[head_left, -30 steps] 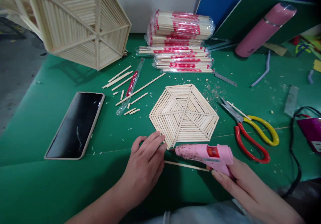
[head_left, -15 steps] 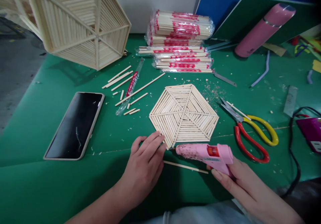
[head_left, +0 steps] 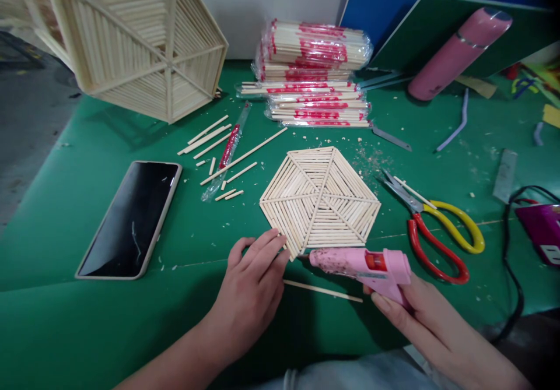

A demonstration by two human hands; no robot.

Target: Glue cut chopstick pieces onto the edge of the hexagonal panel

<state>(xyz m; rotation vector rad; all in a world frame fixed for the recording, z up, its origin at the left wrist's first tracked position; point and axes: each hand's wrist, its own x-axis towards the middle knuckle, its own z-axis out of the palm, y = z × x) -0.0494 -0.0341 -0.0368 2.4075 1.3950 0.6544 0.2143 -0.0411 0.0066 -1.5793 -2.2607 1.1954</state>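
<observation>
My right hand (head_left: pixel 420 314) is clamped round the pink glue gun (head_left: pixel 365 263), nozzle just beside the hexagonal stick panel (head_left: pixel 319 197); my left hand (head_left: pixel 254 285) lies palm-down, fingers loosely apart, steadying that panel's corner.

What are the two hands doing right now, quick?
Left hand: holds nothing, fingertips pressing the near corner of the stick hexagon.
Right hand: closed around the pink glue gun, nozzle at that same corner.
</observation>
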